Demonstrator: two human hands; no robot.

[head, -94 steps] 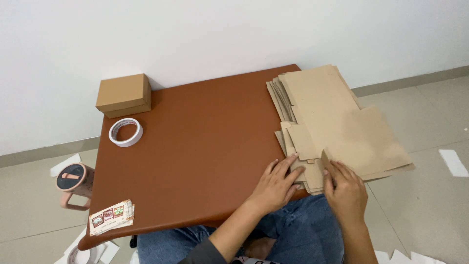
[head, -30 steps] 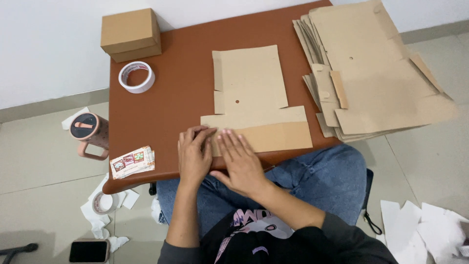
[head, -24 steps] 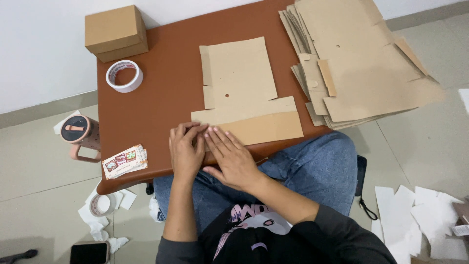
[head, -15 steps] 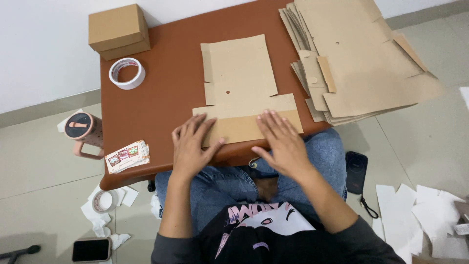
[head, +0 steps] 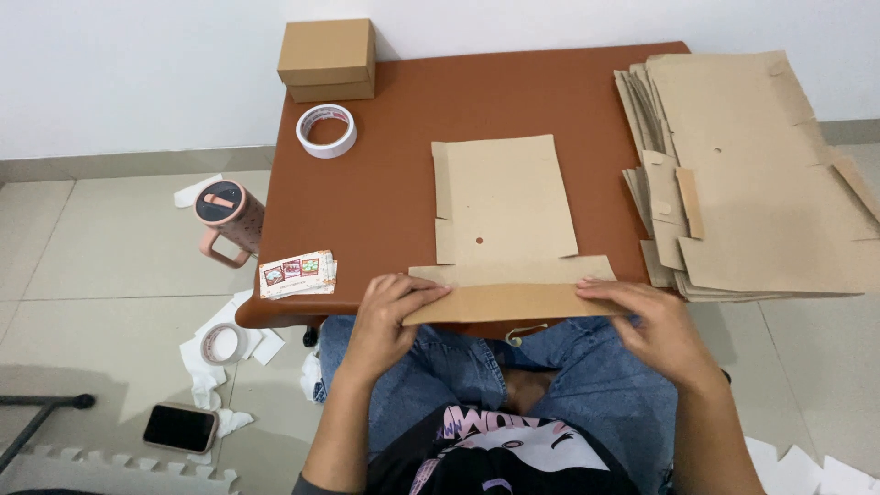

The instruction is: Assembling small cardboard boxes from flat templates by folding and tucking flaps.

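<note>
A flat brown cardboard box blank (head: 504,206) lies on the reddish-brown table (head: 394,192), its near flap folded up along the table's front edge. My left hand (head: 390,316) grips the left end of that folded flap. My right hand (head: 655,325) holds the flap's right end, fingers spread over the cardboard. Both hands press the fold at the table's near edge, above my lap in blue jeans.
A stack of flat cardboard blanks (head: 761,174) overhangs the table's right side. A closed brown box (head: 328,60) and a tape roll (head: 326,130) sit at the back left, a small sticker pack (head: 297,274) at the front left. On the floor: a pink mug (head: 227,218), tape roll (head: 220,344), phone (head: 180,427), paper scraps.
A blank was pulled from the stack to the table's middle. My hands, close together on its near flap, have slid apart to the flap's two ends.
</note>
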